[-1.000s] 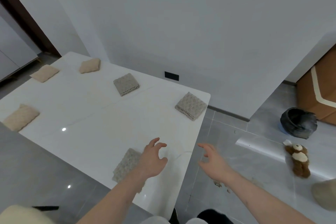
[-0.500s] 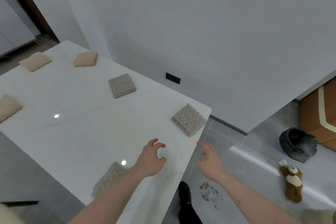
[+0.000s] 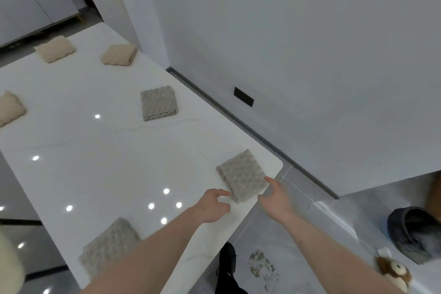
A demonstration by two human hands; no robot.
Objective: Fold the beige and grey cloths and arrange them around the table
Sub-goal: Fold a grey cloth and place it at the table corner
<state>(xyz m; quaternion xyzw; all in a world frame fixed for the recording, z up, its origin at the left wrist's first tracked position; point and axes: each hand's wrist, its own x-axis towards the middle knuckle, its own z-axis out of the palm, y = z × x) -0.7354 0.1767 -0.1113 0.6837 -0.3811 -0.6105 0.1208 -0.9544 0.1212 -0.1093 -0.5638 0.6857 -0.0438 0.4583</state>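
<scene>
2 hands are now closing on the folded grey knitted cloth at the white table corner, having advanced: left hand fingertips touching its near edge, right hand spread beside it, neither gripping. Judgement: final straightening.

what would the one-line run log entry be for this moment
stage: reaching for folded grey cloth at table corner | left hand: open, fingertips at cloth edge | right hand: open, touching cloth | grip: none yet
</scene>
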